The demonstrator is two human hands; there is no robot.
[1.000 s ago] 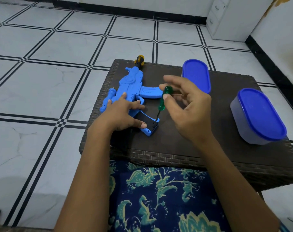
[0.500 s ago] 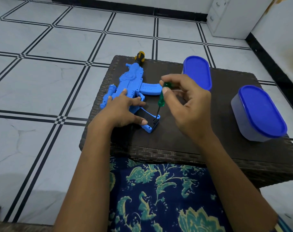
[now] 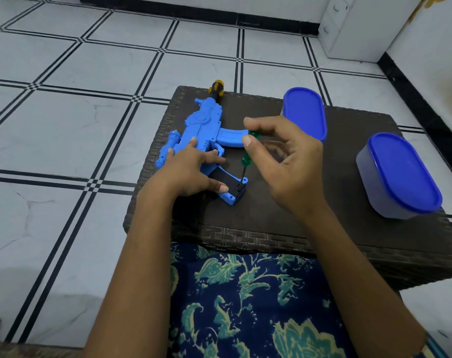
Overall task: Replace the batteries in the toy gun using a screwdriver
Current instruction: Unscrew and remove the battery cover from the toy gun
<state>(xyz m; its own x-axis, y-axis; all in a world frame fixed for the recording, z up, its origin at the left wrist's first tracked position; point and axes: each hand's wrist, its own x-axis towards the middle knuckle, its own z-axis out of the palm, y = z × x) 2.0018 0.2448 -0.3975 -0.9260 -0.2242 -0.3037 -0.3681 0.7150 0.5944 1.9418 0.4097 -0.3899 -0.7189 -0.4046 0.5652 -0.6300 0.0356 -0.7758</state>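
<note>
We judge this the screw-turning step on the toy gun [image 3: 204,125] — right grip [image 3: 292,166] pinches the green screwdriver [image 3: 246,159], left grip [image 3: 191,174] pressing flat; next, steady turns.

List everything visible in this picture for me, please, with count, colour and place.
table: one, dark brown woven, centre.
toy gun: one, blue with yellow-black muzzle, lying on the table's left part.
screwdriver: one, green handle, tip on the gun's near end.
containers: two, blue lids; far container at the table's back edge, near container at its right edge.
floor: white tiles, black lines, all around.
cabinet: one, white, top right.
cloth: one, dark blue with green print, bottom centre.
left hand: one, presses on the gun.
right hand: one, pinches the screwdriver handle.
</note>
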